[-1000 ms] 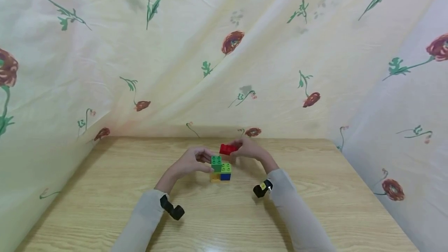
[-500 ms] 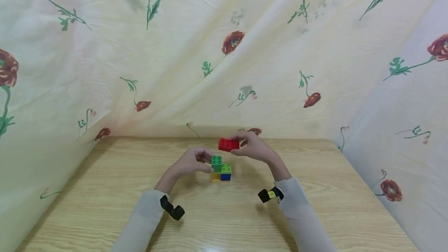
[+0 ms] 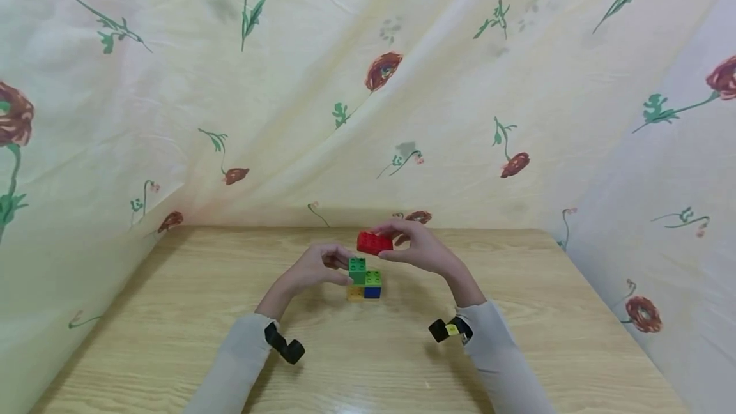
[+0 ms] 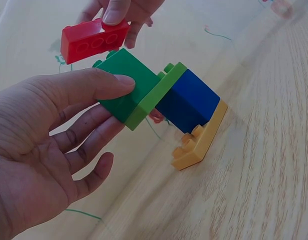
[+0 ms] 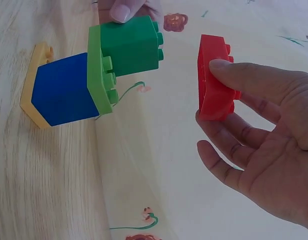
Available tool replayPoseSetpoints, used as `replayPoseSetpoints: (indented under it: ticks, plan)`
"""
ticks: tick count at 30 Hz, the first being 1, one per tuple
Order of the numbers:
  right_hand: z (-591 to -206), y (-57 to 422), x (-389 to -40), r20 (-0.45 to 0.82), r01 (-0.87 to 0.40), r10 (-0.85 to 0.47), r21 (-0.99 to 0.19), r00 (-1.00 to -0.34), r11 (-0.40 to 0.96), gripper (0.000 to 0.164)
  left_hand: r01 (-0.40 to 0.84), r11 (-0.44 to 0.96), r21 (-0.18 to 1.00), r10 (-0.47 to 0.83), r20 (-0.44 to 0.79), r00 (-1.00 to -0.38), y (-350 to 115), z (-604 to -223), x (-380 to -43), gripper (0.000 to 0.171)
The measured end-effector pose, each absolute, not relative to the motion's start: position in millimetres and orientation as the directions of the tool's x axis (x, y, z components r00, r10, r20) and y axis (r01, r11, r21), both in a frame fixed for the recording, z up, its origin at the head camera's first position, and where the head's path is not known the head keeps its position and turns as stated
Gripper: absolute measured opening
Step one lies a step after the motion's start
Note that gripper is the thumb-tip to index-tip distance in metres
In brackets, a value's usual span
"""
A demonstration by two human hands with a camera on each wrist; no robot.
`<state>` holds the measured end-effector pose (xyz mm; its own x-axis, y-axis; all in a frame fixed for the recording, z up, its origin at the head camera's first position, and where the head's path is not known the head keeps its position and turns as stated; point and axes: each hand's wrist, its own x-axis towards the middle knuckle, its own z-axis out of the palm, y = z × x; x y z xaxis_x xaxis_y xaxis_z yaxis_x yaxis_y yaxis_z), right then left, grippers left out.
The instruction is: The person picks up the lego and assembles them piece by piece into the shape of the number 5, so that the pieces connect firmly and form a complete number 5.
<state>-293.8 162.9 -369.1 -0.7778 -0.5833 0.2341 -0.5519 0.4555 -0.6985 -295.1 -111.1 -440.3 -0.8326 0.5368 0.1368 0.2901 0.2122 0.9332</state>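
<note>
On the table stands a stack of toy building bricks: a thin yellow-orange plate (image 4: 196, 150) at the bottom, a blue brick (image 5: 66, 92) on it, then a thin lime-green plate (image 5: 96, 75). A green brick (image 4: 126, 80) sits on the overhanging left end of the lime plate. My left hand (image 3: 313, 267) pinches this green brick between thumb and fingers. Just above and behind the stack, my right hand (image 3: 422, 249) holds a red brick (image 5: 216, 82) by its sides, studs up. A gap separates the red brick from the green one in the right wrist view.
The light wooden table (image 3: 368, 363) runs back to a flower-printed cloth (image 3: 299, 82), which hangs behind it and along both sides. Each wrist wears a black strap with a small camera, the left camera (image 3: 293, 351) and the right camera (image 3: 439, 331).
My right hand has raised and turned the red brick, then lowered it slightly toward the stack; the right forearm has swung rightward. My left hand keeps its grip on the green brick.
</note>
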Motion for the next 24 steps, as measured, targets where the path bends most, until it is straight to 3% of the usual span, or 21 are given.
replayPoseSetpoints:
  ticks: [24]
  plan:
    - [-375.2,147.3,-288.0,0.219,-0.620,-0.667,-0.640,-0.713,0.453,0.041,0.300,0.204,0.932,0.540,0.149,-0.829,-110.3,-442.1,-296.5,0.033]
